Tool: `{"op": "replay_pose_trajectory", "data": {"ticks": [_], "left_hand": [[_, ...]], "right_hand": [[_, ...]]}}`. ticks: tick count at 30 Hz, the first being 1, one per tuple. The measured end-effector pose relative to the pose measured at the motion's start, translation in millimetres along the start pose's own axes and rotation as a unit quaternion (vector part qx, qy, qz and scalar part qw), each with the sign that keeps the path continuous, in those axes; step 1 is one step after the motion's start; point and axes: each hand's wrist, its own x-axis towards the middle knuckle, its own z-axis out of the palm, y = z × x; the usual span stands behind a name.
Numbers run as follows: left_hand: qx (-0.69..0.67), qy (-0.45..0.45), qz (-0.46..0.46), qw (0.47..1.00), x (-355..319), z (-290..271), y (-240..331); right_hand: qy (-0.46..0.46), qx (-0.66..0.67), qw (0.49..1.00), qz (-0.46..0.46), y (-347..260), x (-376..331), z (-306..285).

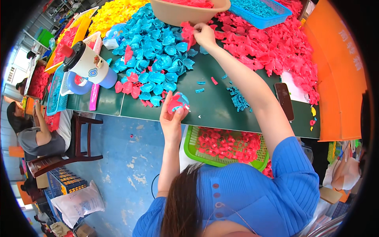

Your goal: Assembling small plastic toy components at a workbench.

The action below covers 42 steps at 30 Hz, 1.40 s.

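Head view, listed near to far:

- Green basket [190,147] — below the near table edge, by the person's lap; holds a shallow layer of red ring-shaped pieces. Judged as the finished lot: a fair number done, the basket far from full.
- Left hand [170,117] — raised at the near edge of the green table [213,108], fingers curled round a joined red-and-blue piece [177,102], thumb and fingertips pinching it. Closed on the piece, not spread.
- Loose bits — a few blue scraps [238,98] and one red sliver lie on the bare table between the arms; a dark phone [284,101] rests to the right, near the table edge.
- Blue shell pile [158,55] — large heap left of centre, a few red ones mixed in along its near side. Judged as stock still to be used: much remains.
- Red shell pile [272,47] — equally large heap to the right, reaching the orange wall.
- Right hand [205,34] — arm stretched far across the table, fingers pinched on a red shell [188,33] between the blue and red heaps, just below the tan bowl [185,12].
- Blue tray [260,12] — far edge, filled with small blue parts.
- Yellow pile [112,14] — far left, not touched.
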Motion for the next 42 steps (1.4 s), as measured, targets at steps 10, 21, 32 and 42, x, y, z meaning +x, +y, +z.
{"op": "replay_pose_trajectory", "data": {"ticks": [10, 21, 32, 42], "left_hand": [[-0.010, -0.025, -0.008, 1.000, 2.9, 10.3, -4.3], [-0.011, -0.020, -0.005, 1.000, -4.1, 12.0, -4.6], [-0.026, 0.017, 0.053, 0.998, 0.8, -20.0, 14.5], [-0.030, 0.004, 0.018, 0.999, -9.0, -17.1, 14.3]], "right_hand": [[0.099, -0.077, 0.968, -0.217, -4.8, -10.0, -64.1], [0.060, -0.224, 0.850, -0.473, -38.4, -28.0, -105.4], [-0.357, -0.092, 0.905, -0.211, -87.6, -172.7, -107.1], [-0.269, -0.123, 0.933, -0.204, -57.6, -238.0, -138.4]]}}
